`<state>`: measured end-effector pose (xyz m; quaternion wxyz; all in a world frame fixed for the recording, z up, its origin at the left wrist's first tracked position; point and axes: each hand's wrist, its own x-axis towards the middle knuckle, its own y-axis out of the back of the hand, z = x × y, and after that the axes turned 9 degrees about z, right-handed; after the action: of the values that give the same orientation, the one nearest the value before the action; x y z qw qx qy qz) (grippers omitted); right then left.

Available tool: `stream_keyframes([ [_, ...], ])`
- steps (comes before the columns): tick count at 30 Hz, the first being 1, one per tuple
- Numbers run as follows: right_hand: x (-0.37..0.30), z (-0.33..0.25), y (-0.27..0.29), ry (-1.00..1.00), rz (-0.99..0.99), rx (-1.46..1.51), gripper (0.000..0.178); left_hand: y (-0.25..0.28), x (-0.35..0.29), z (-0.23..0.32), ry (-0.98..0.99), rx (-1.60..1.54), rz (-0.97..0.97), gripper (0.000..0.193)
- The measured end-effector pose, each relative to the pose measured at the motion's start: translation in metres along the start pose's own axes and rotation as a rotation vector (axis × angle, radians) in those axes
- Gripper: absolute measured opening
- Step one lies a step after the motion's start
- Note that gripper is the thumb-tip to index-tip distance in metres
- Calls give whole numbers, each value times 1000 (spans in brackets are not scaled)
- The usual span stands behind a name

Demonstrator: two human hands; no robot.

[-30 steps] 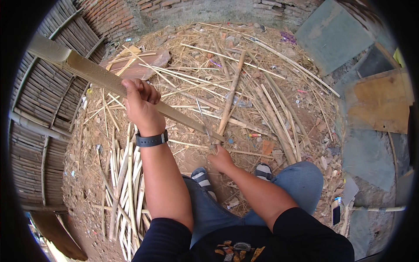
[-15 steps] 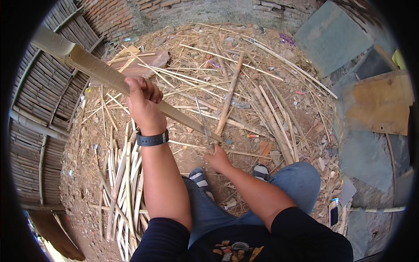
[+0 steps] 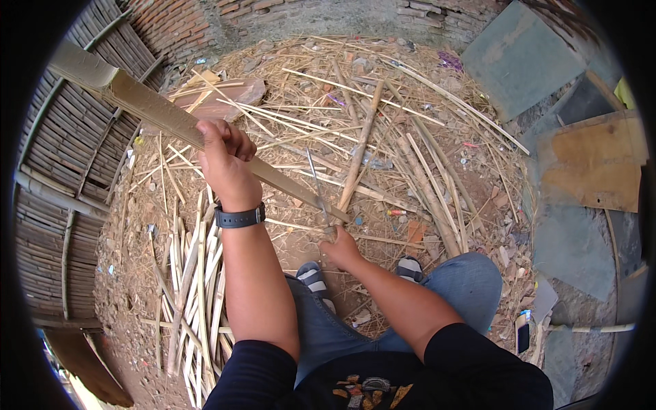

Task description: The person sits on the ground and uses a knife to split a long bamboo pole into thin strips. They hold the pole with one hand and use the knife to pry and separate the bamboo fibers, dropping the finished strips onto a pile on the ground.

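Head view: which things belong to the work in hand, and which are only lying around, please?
In use:
long bamboo piece, held by the left hand
thin-bladed knife, held by the right hand

Apparently just lying about:
pale strips on the ground, left
phone, lower right
purple scrap, upper right
brown board, right

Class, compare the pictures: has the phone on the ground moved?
No; the phone lies in the same place near the grey shard.

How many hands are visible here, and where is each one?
2: the left hand grips the long bamboo piece; the right hand, lower and further right, holds the thin-bladed tool. No other hand shows.
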<state>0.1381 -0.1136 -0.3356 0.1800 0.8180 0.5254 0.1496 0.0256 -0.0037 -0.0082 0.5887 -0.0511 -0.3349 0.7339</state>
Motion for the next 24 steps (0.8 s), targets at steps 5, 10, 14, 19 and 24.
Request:
stream_keyframes([
  [5, 2, -23, 12, -245, -196, 107, 54, 10, 4, 3, -13, 11, 35, 45],
  [10, 3, -13, 4, -145, -113, 136, 52, 2, 2, 0, -11, 8, 17, 45],
  [14, 1, -7, 1, -138, -90, 91, 51, 5, 2, 1, -12, 11, 7, 46],
  [19, 4, -11, 7, -225, -174, 121, 51, 7, 3, 1, -11, 12, 17, 47],
  [24, 2, -9, 7, -220, -155, 97, 54, 3, 1, 0, -13, 10, -4, 46],
])
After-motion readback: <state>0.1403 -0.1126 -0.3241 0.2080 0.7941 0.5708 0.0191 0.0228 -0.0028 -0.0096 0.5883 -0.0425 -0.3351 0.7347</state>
